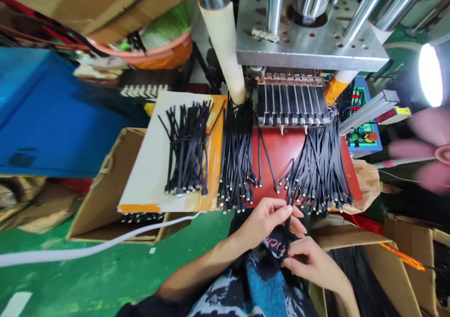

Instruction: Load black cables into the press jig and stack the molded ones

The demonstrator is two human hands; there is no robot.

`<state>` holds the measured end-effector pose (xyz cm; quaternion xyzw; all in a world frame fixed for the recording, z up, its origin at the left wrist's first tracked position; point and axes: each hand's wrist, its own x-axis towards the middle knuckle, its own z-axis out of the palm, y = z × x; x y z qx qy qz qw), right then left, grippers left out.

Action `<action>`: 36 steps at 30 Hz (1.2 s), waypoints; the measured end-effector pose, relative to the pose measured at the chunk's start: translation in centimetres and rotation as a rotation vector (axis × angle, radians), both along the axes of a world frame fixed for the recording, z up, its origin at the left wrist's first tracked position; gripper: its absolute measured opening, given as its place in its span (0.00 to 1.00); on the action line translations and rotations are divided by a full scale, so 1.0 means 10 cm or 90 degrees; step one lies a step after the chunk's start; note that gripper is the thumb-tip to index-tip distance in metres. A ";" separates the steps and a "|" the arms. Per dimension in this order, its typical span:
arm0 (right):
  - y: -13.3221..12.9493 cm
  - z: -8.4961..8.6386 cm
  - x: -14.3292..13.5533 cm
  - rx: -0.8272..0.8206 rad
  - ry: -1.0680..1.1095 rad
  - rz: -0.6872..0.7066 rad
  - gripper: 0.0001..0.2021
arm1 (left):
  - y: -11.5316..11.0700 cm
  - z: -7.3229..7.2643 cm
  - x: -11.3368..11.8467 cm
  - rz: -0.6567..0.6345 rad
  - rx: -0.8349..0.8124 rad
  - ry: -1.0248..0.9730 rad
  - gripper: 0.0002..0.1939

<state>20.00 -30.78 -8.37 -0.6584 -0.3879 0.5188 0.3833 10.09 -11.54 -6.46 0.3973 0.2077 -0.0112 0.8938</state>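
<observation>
Black flat cables run between my two hands over my lap. My left hand [276, 218] pinches the black cables [291, 192] between thumb and fingers, just off the front edge of the red work surface. Lower and to the right, my right hand [302, 258] has its fingers closed near the lower part of the cables; dark clothing behind makes their ends hard to see. In front of my hands, a large pile of black cables [321, 167] lies on the right of the red surface [274, 153], and another pile [237, 162] lies to its left.
A metal press [309, 49] stands over a black slotted fixture [293, 103] at the back. A tied cable bundle [186, 153] lies on a white board [146, 167] at left. Cardboard boxes flank me, one at right [386, 256] holding black cables. A pink fan [422, 150] is at far right.
</observation>
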 end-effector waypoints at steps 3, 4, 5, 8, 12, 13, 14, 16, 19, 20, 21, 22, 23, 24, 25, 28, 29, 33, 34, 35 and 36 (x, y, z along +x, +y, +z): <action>0.32 0.20 0.29 0.024 0.135 -0.024 0.16 | 0.03 0.15 -0.15 -0.070 0.193 0.001 0.25; 0.46 0.24 0.35 0.048 0.140 -0.110 0.18 | 0.03 0.18 -0.20 -0.091 0.251 0.012 0.24; 0.60 0.27 0.38 0.075 0.131 -0.200 0.18 | 0.03 0.20 -0.24 -0.107 0.297 0.029 0.23; 0.96 0.31 0.38 0.121 0.072 -0.347 0.18 | 0.12 0.26 -0.27 -0.139 0.385 0.086 0.20; 1.14 0.31 0.33 0.162 -0.001 -0.271 0.19 | 0.45 0.39 -0.09 -0.070 0.538 0.074 0.16; 1.14 0.30 0.34 0.172 -0.019 -0.258 0.19 | 0.56 0.43 -0.03 -0.023 0.575 0.053 0.20; 1.13 0.30 0.35 0.180 -0.037 -0.251 0.19 | 0.66 0.48 0.04 0.020 0.600 0.023 0.22; 1.11 0.28 0.38 0.189 -0.070 -0.244 0.19 | 0.84 0.57 0.17 0.060 0.629 -0.048 0.18; 1.12 0.27 0.43 0.206 -0.103 -0.176 0.16 | 0.99 0.66 0.29 0.062 0.641 -0.094 0.11; 1.13 0.27 0.43 0.213 -0.113 -0.148 0.15 | 1.01 0.68 0.31 0.055 0.640 -0.091 0.11; 1.15 0.28 0.44 0.221 -0.125 -0.126 0.14 | 1.03 0.69 0.32 0.046 0.635 -0.090 0.12; 1.17 0.28 0.44 0.229 -0.138 -0.116 0.13 | 1.05 0.69 0.33 0.033 0.623 -0.093 0.13; 1.19 0.28 0.43 0.235 -0.152 -0.120 0.13 | 1.06 0.69 0.32 0.020 0.608 -0.098 0.13; 1.21 0.28 0.42 0.238 -0.164 -0.130 0.12 | 1.08 0.69 0.31 0.009 0.591 -0.103 0.13; 1.23 0.28 0.42 0.242 -0.175 -0.141 0.12 | 1.10 0.68 0.30 0.003 0.575 -0.105 0.12; 1.26 0.27 0.40 0.254 -0.197 -0.136 0.12 | 1.16 0.66 0.27 -0.003 0.539 -0.099 0.10; 1.27 0.28 0.40 0.260 -0.202 -0.125 0.12 | 1.18 0.66 0.26 -0.005 0.533 -0.099 0.10; 1.36 0.35 0.44 0.284 -0.227 -0.110 0.14 | 1.22 0.66 0.25 -0.011 0.554 -0.129 0.08; 1.39 0.36 0.45 0.285 -0.231 -0.107 0.16 | 1.22 0.67 0.25 -0.012 0.585 -0.138 0.08; 1.42 0.37 0.46 0.283 -0.234 -0.105 0.17 | 1.23 0.68 0.25 -0.007 0.628 -0.146 0.09; 1.45 0.36 0.45 0.276 -0.235 -0.107 0.18 | 1.25 0.70 0.26 0.007 0.678 -0.154 0.09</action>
